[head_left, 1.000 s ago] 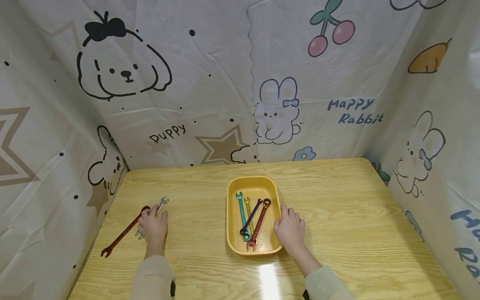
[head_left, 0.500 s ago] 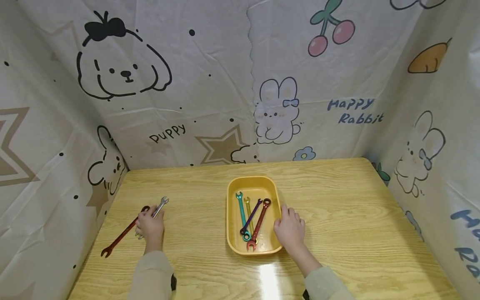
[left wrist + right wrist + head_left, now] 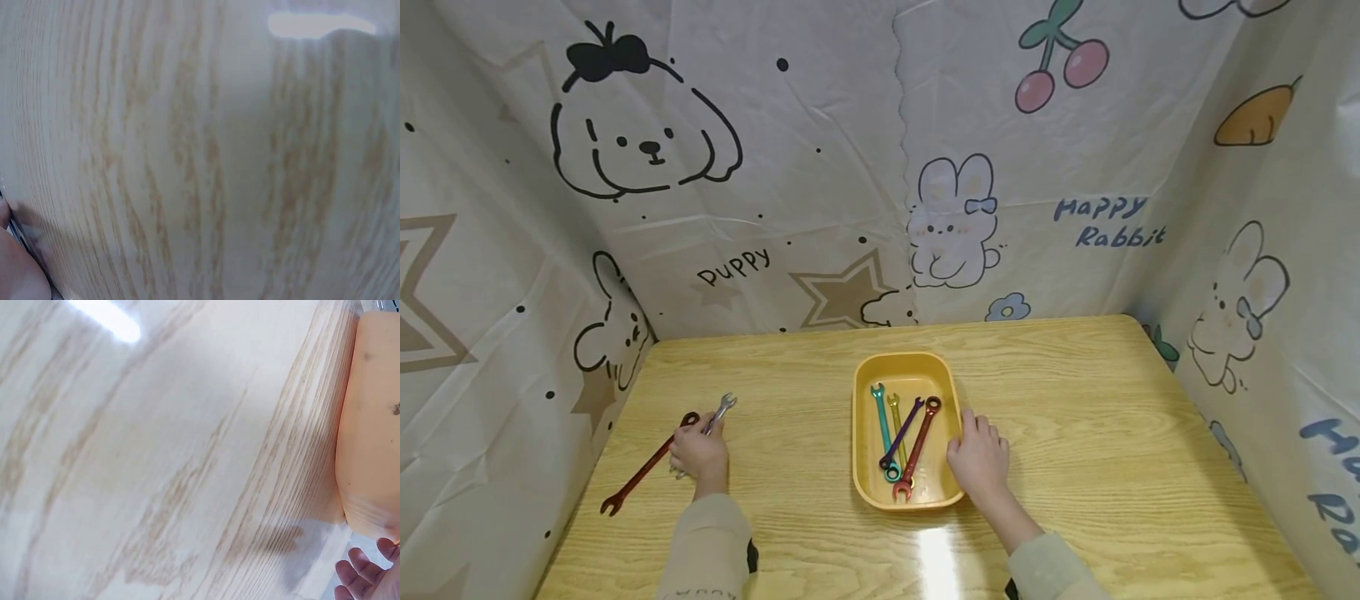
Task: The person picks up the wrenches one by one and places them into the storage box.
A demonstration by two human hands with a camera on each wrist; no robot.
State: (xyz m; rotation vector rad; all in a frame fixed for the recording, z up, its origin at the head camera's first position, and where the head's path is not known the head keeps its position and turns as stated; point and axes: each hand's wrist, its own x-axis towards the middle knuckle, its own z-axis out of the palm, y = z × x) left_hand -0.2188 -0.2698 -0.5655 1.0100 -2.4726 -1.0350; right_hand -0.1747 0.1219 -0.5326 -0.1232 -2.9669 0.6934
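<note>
A silver wrench [image 3: 722,407] shows its open end past the fingers of my left hand [image 3: 700,454], which pinches its middle. The wrench's lower end is mostly hidden under the hand. Right beside it a dark red wrench [image 3: 643,481] lies slanted on the table. My right hand [image 3: 981,454] holds the right rim of a yellow tray [image 3: 870,492], thumb over the rim and fingers along the outside. Inside the tray lie a teal wrench [image 3: 882,417], a gold wrench [image 3: 894,408], a purple wrench [image 3: 909,427] and a red wrench [image 3: 922,442], partly crossing each other.
The wood-grain table [image 3: 1060,400] runs back to a printed cloth [image 3: 842,192] that hangs behind and on both sides. In the right wrist view the tray's outer wall [image 3: 372,425] stands at the right edge.
The left hand has closed its fingers on the silver wrench and shifted slightly left, showing more of its shaft. The right hand and tray have stayed in place.
</note>
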